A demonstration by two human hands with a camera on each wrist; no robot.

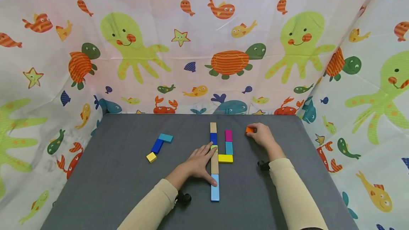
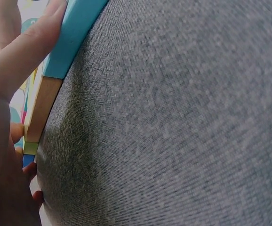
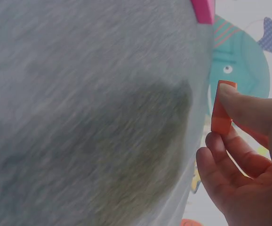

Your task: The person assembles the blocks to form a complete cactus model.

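On the grey counter, a straight row of blocks runs from near the far edge toward the near one. The left hand, fingers spread apart, touches it; an uneven press could skew the joints. Toward the far right corner, the right hand pinches the orange block between thumb and fingers; a loose pinch might drop it.

Grey table and white curtain
There is an orange block, a pink block, a blue-green block and a yellow block. The long row is tan, dark blue, lime, tan and light blue. On the curtain, octopuses are green with spots and turtle shells are orange with stripes.
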